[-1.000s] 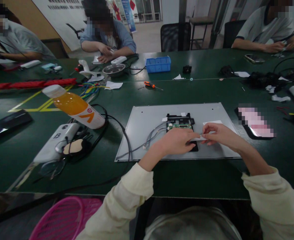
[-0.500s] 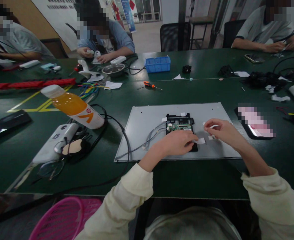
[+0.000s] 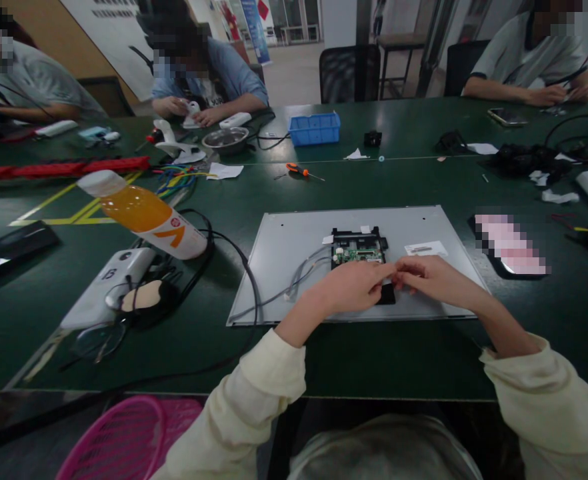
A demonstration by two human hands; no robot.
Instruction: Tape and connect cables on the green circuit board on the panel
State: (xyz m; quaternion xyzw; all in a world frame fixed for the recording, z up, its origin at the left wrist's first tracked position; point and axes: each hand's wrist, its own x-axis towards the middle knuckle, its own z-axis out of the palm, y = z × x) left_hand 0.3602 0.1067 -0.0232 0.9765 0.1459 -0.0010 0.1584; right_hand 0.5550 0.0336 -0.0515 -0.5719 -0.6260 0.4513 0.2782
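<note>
Lying far left, an orange drink bottle (image 3: pixel 144 215) and black cable (image 3: pixel 234 257) crowd the grey panel (image 3: pixel 294 253). Left hand (image 3: pixel 357 287) and right hand (image 3: pixel 431 280) meet fingertip to fingertip over the circuit board (image 3: pixel 359 252); whether they pinch anything cannot be told. White label (image 3: pixel 425 249) sits just beyond. Green table (image 3: pixel 374 353); near edge bare.

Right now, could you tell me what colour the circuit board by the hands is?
Green, on the circuit board, seen in the head view.
</note>
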